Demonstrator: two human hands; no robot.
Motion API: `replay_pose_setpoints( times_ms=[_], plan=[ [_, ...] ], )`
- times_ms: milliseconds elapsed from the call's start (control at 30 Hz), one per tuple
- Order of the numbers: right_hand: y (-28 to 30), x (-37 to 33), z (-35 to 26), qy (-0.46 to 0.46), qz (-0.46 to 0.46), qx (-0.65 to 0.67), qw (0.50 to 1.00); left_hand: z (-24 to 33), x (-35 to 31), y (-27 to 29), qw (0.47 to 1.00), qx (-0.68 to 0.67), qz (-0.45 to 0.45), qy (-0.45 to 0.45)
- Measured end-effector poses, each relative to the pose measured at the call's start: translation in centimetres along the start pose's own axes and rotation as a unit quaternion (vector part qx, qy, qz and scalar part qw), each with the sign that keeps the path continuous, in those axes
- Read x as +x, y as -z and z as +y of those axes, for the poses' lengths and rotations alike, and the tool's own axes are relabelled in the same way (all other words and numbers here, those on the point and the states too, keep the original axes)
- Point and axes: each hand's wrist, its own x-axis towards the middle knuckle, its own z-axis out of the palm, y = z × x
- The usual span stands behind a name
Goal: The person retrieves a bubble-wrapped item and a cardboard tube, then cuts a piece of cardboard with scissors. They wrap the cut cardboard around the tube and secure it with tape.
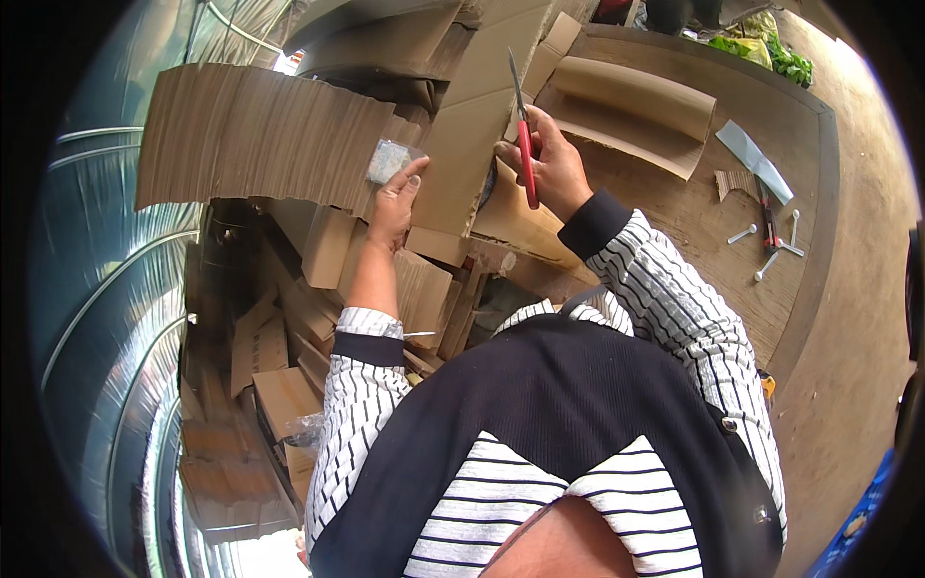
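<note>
The right hand (557,166) has its grip closed around a red-handled pointed tool (523,135), blade bare beside a cardboard sheet (474,130); a loosened hold could let it slip and nick skin. The left hand (393,210) touches a clear packet (389,160) at the cardboard stack's (260,135) end; whether that grip pinches it cannot be told, so a bump might drop it.
</note>
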Motion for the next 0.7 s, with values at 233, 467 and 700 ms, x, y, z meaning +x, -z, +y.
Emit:
replay_pose_setpoints(
  times_ms=[233,467,700],
  plan=[
    [-1.0,-0.6,-0.3,-0.005,-0.01,0.021,1.0,0.0,1.1,0.1,0.995,0.088,0.023,-0.039],
    [-1.0,-1.3,-3.2,-0.039,-0.038,-0.061,0.997,-0.1,0.9,-0.3,0.964,0.226,0.064,-0.124],
    [-1.4,-1.0,-1.8,0.006,-0.026,-0.062,0.998,1.7,-0.1,-1.5,0.871,0.443,0.065,-0.204]
  ],
)
